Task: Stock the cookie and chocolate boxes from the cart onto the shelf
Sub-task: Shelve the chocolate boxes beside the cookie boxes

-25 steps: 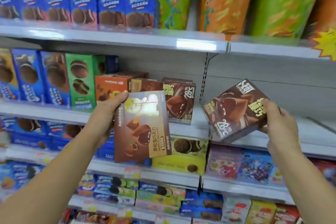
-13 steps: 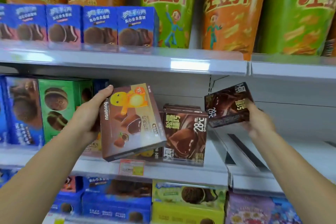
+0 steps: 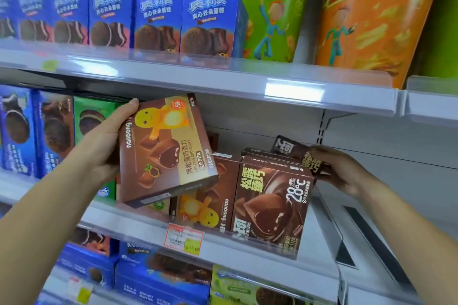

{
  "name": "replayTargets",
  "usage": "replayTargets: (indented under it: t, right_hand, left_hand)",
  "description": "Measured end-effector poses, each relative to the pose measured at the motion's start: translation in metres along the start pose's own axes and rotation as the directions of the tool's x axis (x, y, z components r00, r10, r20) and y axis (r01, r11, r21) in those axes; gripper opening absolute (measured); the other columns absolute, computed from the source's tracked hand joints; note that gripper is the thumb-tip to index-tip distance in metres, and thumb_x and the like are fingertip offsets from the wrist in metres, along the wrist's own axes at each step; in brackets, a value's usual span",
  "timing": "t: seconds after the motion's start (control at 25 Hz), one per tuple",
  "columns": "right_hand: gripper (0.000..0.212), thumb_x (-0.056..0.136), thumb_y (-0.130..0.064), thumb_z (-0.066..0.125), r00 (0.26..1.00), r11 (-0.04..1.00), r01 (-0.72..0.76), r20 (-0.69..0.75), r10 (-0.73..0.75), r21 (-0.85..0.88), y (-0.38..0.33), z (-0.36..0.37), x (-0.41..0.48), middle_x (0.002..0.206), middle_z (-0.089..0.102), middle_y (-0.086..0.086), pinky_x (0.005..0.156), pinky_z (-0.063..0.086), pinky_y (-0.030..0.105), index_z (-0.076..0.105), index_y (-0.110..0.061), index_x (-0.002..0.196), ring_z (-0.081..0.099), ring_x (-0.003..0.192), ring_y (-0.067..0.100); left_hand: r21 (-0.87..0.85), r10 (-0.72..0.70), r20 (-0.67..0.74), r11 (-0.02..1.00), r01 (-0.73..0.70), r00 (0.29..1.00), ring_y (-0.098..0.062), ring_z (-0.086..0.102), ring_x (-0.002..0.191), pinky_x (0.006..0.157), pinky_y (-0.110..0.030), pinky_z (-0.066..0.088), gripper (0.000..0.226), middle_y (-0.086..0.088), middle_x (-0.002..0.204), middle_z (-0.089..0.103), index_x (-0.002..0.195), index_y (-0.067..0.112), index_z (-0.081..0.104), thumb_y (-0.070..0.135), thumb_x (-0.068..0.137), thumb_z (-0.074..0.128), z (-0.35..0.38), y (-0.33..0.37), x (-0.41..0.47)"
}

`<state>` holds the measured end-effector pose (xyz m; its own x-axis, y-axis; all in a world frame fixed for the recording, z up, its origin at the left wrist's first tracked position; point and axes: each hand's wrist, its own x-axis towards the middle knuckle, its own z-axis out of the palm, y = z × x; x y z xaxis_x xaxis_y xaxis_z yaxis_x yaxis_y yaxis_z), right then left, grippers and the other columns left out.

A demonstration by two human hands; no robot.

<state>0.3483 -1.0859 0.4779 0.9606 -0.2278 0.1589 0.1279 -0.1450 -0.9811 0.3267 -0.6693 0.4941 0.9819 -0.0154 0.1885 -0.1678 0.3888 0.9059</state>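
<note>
Gripping the yellow-figure truffle box by its left long edge, the left hand has its thumb hooked over the top corner, with the fingers hidden behind the back panel. The box hangs tilted in the air, to the right of that hand and just in front of a matching box standing on the shelf. The right hand curls round the near end of a dark chocolate box, which lies flat to its left over the upright dark boxes; whether it touches them cannot be told. Both cartons look light, stiff and glossy, so probably a little slippery, with corners that would dent. A hold across opposite edges, not the printed faces, seems safest. Below the left hand's box a price tag hangs on the shelf lip.
</note>
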Motion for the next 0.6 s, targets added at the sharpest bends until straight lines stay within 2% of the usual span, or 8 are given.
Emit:
replayTargets:
  t: [0.08, 0.16, 0.24, 0.32, 0.4, 0.48, 0.56, 0.6]
  right_hand:
    - [0.043, 0.086, -0.022, 0.066, 0.995, 0.999, 0.031, 0.092, -0.030, -0.009, -0.001, 0.007, 0.003, 0.112, 0.069, 0.015, 0.080, 0.052, 0.039, 0.056, -0.011, 0.126, 0.065, 0.098, 0.027]
    - [0.065, 0.073, -0.034, 0.077, 0.985, 0.997, 0.030, 0.174, -0.018, -0.067, 0.000, 0.013, 0.001, 0.116, 0.068, 0.018, 0.084, 0.052, 0.041, 0.053, -0.012, 0.129, 0.064, 0.103, 0.029]
    - [0.091, 0.053, -0.049, 0.084, 0.975, 0.996, 0.011, 0.224, 0.010, -0.093, 0.001, 0.016, -0.003, 0.119, 0.067, 0.018, 0.092, 0.048, 0.043, 0.053, -0.013, 0.130, 0.062, 0.106, 0.030]
    - [0.101, 0.043, -0.070, 0.082, 0.976, 0.993, 0.021, 0.219, 0.005, -0.116, -0.008, 0.021, -0.013, 0.126, 0.064, 0.016, 0.103, 0.042, 0.044, 0.058, -0.019, 0.127, 0.059, 0.113, 0.029]
    - [0.086, 0.061, -0.087, 0.055, 0.980, 0.928, 0.125, 0.190, -0.060, -0.352, -0.031, 0.032, -0.035, 0.139, 0.055, 0.003, 0.112, 0.031, 0.043, 0.057, -0.032, 0.127, 0.049, 0.127, 0.024]
    - [0.060, 0.086, -0.074, 0.033, 0.970, 0.761, 0.244, 0.157, -0.186, -0.601, -0.063, 0.047, -0.064, 0.143, 0.047, -0.012, 0.107, 0.028, 0.034, 0.052, -0.040, 0.131, 0.042, 0.129, 0.013]
    - [0.045, 0.090, -0.063, 0.035, 0.931, 0.690, 0.355, 0.175, -0.319, -0.631, -0.085, 0.067, -0.098, 0.135, 0.049, -0.020, 0.098, 0.030, 0.025, 0.052, -0.044, 0.127, 0.044, 0.119, 0.002]
    - [0.048, 0.085, -0.066, 0.037, 0.905, 0.665, 0.418, 0.220, -0.365, -0.619, -0.092, 0.079, -0.118, 0.129, 0.054, -0.024, 0.094, 0.034, 0.023, 0.051, -0.047, 0.127, 0.049, 0.114, -0.001]
  left_hand:
    - [-0.006, 0.038, -0.010, 0.999, -0.038, 0.999, -0.015, 0.069, 0.055, 0.053, -0.029, 0.059, 0.033, -0.001, 0.068, 0.074, 0.077, 0.018, 0.071, 0.050, 0.083, 0.062, 0.001, 0.003, 0.000]
    - [-0.014, 0.057, -0.012, 0.998, -0.057, 0.998, -0.015, 0.069, 0.055, 0.053, -0.028, 0.058, 0.031, -0.001, 0.069, 0.074, 0.081, 0.018, 0.069, 0.049, 0.083, 0.063, -0.001, 0.006, 0.001]
    - [-0.007, 0.051, -0.006, 0.999, -0.051, 0.999, -0.016, 0.070, 0.059, 0.060, -0.030, 0.059, 0.032, -0.003, 0.075, 0.075, 0.084, 0.018, 0.071, 0.050, 0.081, 0.065, -0.003, 0.006, 0.000]
    - [0.008, 0.036, -0.002, 0.999, -0.036, 0.999, -0.018, 0.070, 0.063, 0.067, -0.033, 0.059, 0.034, -0.005, 0.081, 0.076, 0.084, 0.018, 0.072, 0.051, 0.078, 0.068, -0.003, 0.004, -0.002]
    - [0.018, 0.021, 0.021, 1.000, -0.021, 1.000, -0.019, 0.071, 0.065, 0.068, -0.034, 0.060, 0.036, -0.007, 0.083, 0.076, 0.085, 0.017, 0.073, 0.051, 0.076, 0.069, 0.000, 0.004, -0.005]
    - [0.021, -0.004, 0.083, 1.000, 0.003, 0.997, -0.021, 0.071, 0.065, 0.066, -0.035, 0.061, 0.036, -0.009, 0.081, 0.076, 0.087, 0.016, 0.072, 0.049, 0.075, 0.068, 0.006, 0.005, -0.009]
    - [0.008, -0.027, 0.180, 1.000, 0.026, 0.983, -0.022, 0.069, 0.061, 0.063, -0.034, 0.060, 0.034, -0.010, 0.077, 0.075, 0.087, 0.015, 0.072, 0.046, 0.074, 0.068, 0.015, 0.003, -0.019]
    - [0.001, -0.034, 0.229, 0.999, 0.034, 0.973, -0.022, 0.069, 0.059, 0.062, -0.033, 0.060, 0.032, -0.011, 0.075, 0.074, 0.086, 0.014, 0.072, 0.043, 0.073, 0.067, 0.021, 0.002, -0.024]
